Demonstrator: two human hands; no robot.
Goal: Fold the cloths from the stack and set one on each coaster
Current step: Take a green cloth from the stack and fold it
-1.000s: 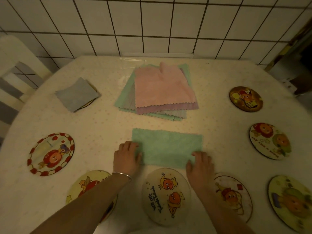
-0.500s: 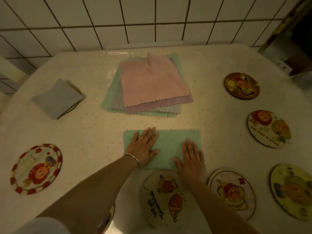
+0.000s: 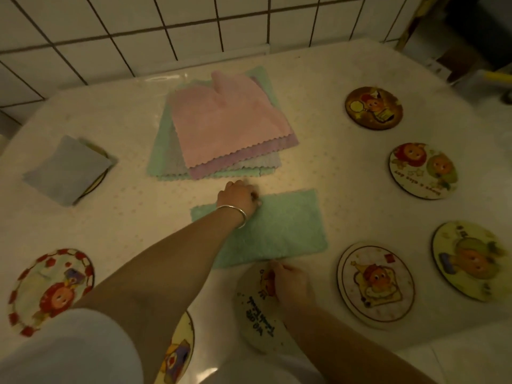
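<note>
The left hand, silver bangle at the wrist, reaches across the folded green fleecy cloth and pinches its far edge at 11 o'clock. The right hand, fingers curled, pinches the near edge at 6 o'clock, above a round cartoon-printed coaster. The zigzag-edged stack of pastel cloths lies just beyond at 12 o'clock; bare tabletop lies at 9 o'clock.

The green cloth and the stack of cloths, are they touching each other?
Apart. The head view shows bare table between the green cloth and the stack of cloths.
</note>
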